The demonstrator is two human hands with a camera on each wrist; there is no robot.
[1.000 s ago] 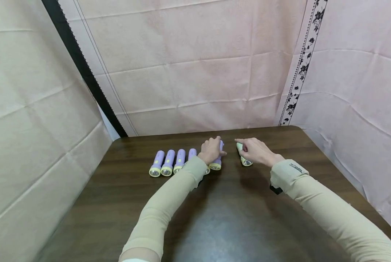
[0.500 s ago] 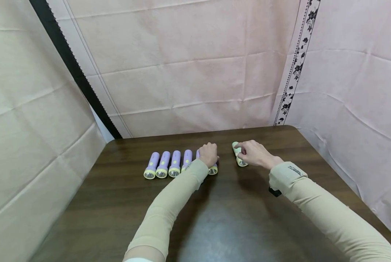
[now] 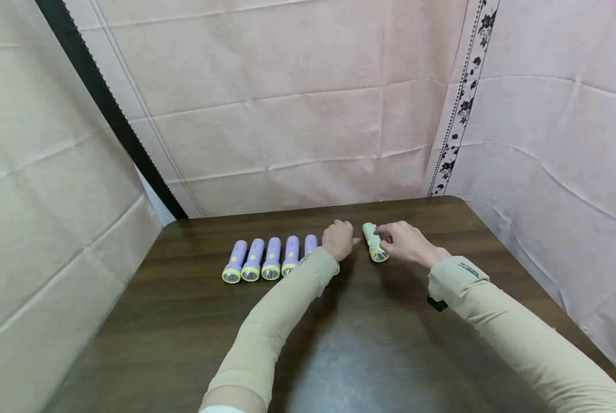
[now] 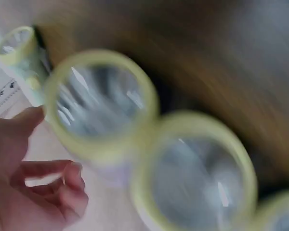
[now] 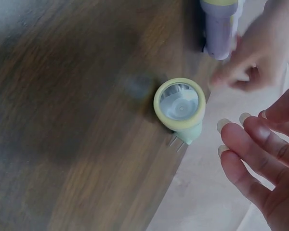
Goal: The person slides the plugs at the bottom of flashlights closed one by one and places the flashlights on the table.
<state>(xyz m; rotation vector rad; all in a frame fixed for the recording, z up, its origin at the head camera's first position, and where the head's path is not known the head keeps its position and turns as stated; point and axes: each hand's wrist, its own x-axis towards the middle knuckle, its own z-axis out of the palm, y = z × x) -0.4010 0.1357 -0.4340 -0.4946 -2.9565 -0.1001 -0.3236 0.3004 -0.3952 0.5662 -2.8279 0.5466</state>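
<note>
Several purple flashlights (image 3: 273, 255) with pale yellow heads lie in a row, lenses toward me. My left hand (image 3: 338, 241) is over the right end of that row and hides much of the last flashlight. In the left wrist view, its fingers are loosely bent beside a purple flashlight's head (image 4: 101, 101), holding nothing. To the right lies a mint-green flashlight (image 3: 372, 236), apart from the row; two thin prongs (image 5: 176, 142) stick out of its side in the right wrist view. My right hand (image 3: 403, 241) is just right of it, fingers loosely bent and holding nothing.
Everything lies on a dark brown wooden table (image 3: 365, 338), near its far edge. Pale creased cloth (image 3: 297, 115) hangs behind and at both sides. Light sleeves (image 3: 266, 327) cover both forearms.
My left hand shifted the last purple flashlight left toward the row, then let go and moved slightly right. My right hand stays beside the green flashlight, its index finger drawn back. The view turned slightly.
</note>
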